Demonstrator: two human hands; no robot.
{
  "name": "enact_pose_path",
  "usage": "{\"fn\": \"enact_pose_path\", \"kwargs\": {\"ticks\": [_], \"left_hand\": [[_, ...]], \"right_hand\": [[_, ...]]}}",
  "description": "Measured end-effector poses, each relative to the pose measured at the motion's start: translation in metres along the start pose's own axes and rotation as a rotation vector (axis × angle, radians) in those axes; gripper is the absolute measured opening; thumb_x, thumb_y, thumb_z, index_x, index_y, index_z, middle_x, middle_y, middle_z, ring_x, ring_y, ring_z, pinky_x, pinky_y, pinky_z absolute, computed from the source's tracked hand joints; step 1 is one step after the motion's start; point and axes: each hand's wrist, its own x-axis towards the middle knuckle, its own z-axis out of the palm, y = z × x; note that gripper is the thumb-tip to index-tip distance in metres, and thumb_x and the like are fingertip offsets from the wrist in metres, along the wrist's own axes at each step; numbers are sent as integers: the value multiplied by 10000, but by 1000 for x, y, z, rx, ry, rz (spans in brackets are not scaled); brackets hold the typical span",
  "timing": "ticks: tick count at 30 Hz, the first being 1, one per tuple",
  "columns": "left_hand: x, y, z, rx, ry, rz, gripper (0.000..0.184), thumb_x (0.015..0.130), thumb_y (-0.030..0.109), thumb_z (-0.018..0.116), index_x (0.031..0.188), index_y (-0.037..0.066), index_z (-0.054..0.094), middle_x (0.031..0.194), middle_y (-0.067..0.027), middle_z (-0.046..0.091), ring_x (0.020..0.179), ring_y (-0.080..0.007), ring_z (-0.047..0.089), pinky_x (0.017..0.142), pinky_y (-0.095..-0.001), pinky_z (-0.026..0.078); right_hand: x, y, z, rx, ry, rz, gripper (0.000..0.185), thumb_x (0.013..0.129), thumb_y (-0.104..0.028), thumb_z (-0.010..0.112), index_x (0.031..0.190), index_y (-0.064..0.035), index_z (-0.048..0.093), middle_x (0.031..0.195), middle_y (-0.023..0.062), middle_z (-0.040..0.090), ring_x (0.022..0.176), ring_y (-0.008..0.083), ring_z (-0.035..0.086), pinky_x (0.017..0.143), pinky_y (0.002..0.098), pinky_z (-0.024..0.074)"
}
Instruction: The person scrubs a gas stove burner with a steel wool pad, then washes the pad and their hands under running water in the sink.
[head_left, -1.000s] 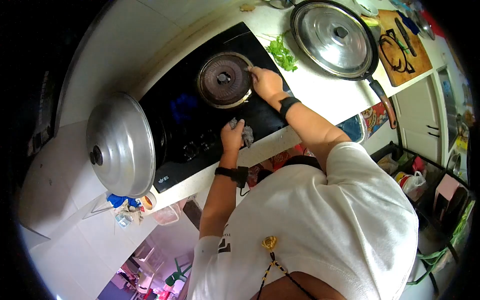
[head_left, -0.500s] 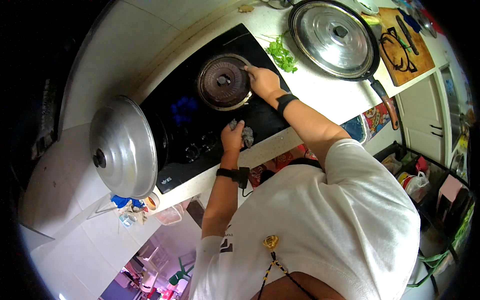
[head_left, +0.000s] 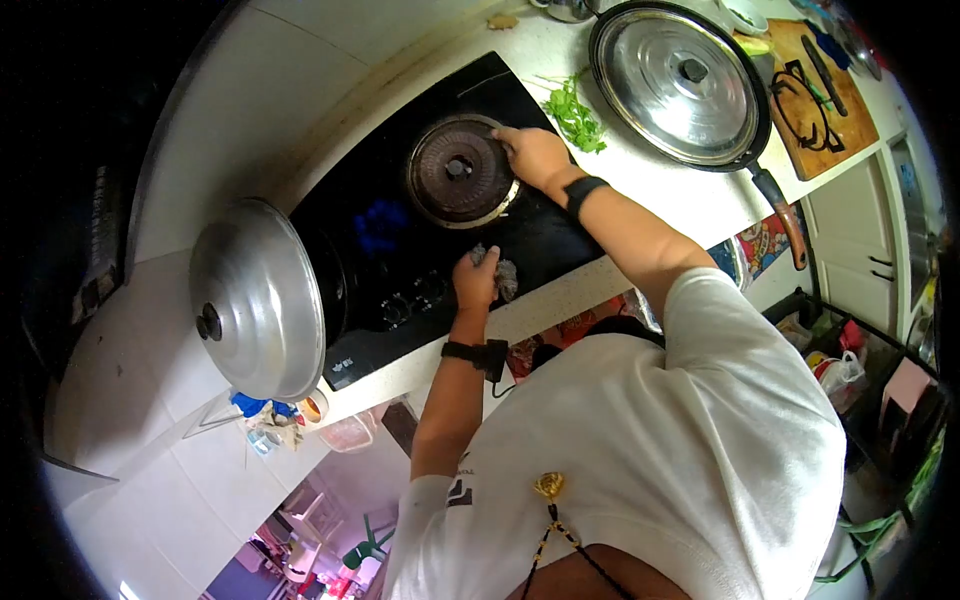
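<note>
My left hand is closed around a grey, crumpled scrubber that looks like steel wool. It is over the black glass gas hob, between the front knobs and the right burner. My right hand reaches to the far right side of the round brown burner, its fingers closed at the metal rim. The fingertips' exact grip is partly hidden. No pot support stands over this burner.
A large domed metal lid covers the hob's left side. Leafy greens lie on the counter beside a lidded frying pan, whose handle juts over the edge. A black pot support and a knife rest on a wooden board.
The whole view has shifted slightly right and down. Both hands keep nearly the same places relative to the hob, the right at the burner rim, the left with the scrubber.
</note>
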Motion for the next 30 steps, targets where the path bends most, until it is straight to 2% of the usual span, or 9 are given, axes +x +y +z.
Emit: {"fn": "enact_pose_path", "kwargs": {"ticks": [5, 8, 10, 12, 20, 23, 25, 30], "left_hand": [[-2, 7, 3, 6, 49, 27, 325, 877, 327, 746, 839, 35, 608, 617, -25, 549, 396, -143, 444, 375, -317, 337], [8, -1, -2, 34, 4, 9, 340, 877, 333, 750, 806, 29, 614, 623, -23, 548, 409, -151, 459, 378, -326, 345], [8, -1, 0, 63, 23, -10, 326, 872, 324, 757, 799, 32, 632, 639, -34, 567, 423, -160, 474, 384, -332, 348], [6, 0, 3, 37, 27, -6, 307, 872, 312, 759, 814, 35, 639, 650, -38, 580, 430, -160, 482, 389, -333, 350], [15, -14, -1, -39, 15, -38, 267, 871, 271, 765, 840, 34, 646, 673, -45, 614, 447, -166, 510, 402, -346, 372], [20, -17, -3, -36, 12, 67, 270, 869, 271, 764, 833, 33, 644, 684, -44, 616, 484, -161, 533, 418, -341, 388], [9, 0, -4, 12, -23, -28, 263, 869, 263, 763, 830, 30, 646, 711, -48, 626, 545, -154, 560, 467, -348, 424], [3, 6, 1, 39, 37, -1, 311, 884, 281, 735, 763, 14, 634, 665, -42, 599, 490, -147, 518, 426, -327, 392]], "right_hand": [[6, 4, -3, -30, -44, -76, 346, 883, -140, 578, 1208, -168, 694, 939, 179, 716, 870, 365, 690, 769, 457, 547], [-2, 7, -15, -7, -127, -51, 340, 884, -143, 573, 1199, -172, 698, 959, 182, 714, 886, 365, 690, 778, 462, 545], [15, 5, -6, -4, -87, -97, 335, 888, -150, 574, 1198, -174, 699, 961, 181, 715, 883, 367, 690, 775, 462, 546], [29, 7, -1, 2, -47, -153, 330, 892, -156, 575, 1196, -175, 700, 963, 179, 715, 881, 369, 690, 773, 462, 547], [46, 9, -7, -40, -161, -234, 314, 896, -163, 578, 1179, -180, 712, 936, 174, 718, 861, 376, 687, 763, 461, 545], [59, 1, -2, -69, -189, -273, 326, 894, -160, 578, 1191, -188, 711, 938, 172, 719, 865, 373, 686, 765, 460, 544], [62, -2, -7, -97, -237, -274, 346, 896, -164, 579, 1216, -196, 705, 948, 166, 721, 889, 363, 686, 775, 459, 543], [70, -3, -14, -106, -284, -288, 335, 899, -171, 586, 1211, -191, 706, 978, 161, 721, 903, 357, 687, 788, 450, 545]]}}
